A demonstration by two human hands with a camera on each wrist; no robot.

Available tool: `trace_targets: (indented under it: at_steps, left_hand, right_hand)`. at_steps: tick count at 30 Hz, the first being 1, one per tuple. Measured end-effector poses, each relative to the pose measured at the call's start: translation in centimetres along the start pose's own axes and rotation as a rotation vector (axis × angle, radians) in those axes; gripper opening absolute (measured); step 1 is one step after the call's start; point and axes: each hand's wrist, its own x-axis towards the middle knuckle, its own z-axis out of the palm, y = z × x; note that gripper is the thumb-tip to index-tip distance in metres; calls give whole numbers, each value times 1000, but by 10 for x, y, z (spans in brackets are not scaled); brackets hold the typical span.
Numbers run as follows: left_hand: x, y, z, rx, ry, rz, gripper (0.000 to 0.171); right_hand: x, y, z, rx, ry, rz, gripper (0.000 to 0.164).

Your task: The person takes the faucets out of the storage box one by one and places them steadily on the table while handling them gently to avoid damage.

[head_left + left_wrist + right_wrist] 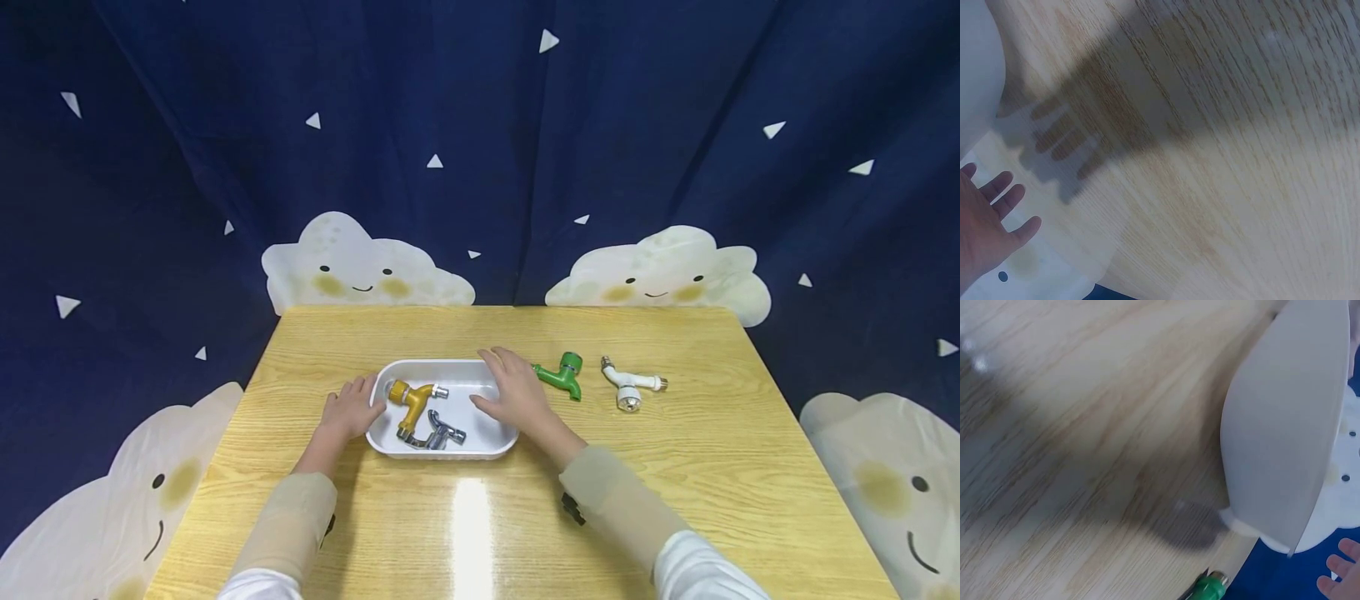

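Note:
A white rectangular tray [480,447] with rounded corners stands on the table; its outer wall [1282,425] shows in the right wrist view. A yellow tap [413,403] and a chrome tap [444,432] lie in its left half. My left hand [348,410] is at the tray's left end, thumb over the rim; in the left wrist view its fingers [1002,182] are spread. At the right end is my right hand [517,396], fingers extended and thumb over the inside. Neither hand's fingers curl round anything.
A green tap [562,377] lies just right of my right hand, its end partly hidden by the hand. Farther right is a white tap [632,382]. The wooden table [712,467] backs onto a dark blue curtain [495,150] with cloud prints.

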Motion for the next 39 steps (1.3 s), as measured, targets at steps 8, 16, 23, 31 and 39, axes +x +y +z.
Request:
trace_targets:
  at_steps: [8, 16, 23, 31, 39]
  left_hand:
    - [-1, 1, -1, -12, -2, -4, 68]
    - [0, 1, 0, -8, 11, 0, 66]
    - [0, 1, -1, -8, 13, -2, 66]
    - [-1, 2, -1, -10, 12, 0, 65]
    - [-1, 2, -2, -10, 10, 0, 66]
  right_hand:
    - [2, -19, 9, -30, -73, -67, 79]
    - [3, -33, 19, -50, -122, -140, 80]
    - [0, -43, 22, -41, -185, -144, 82]
    - [0, -52, 28, -55, -263, -167, 82]
    - [3, -56, 34, -54, -332, -177, 86]
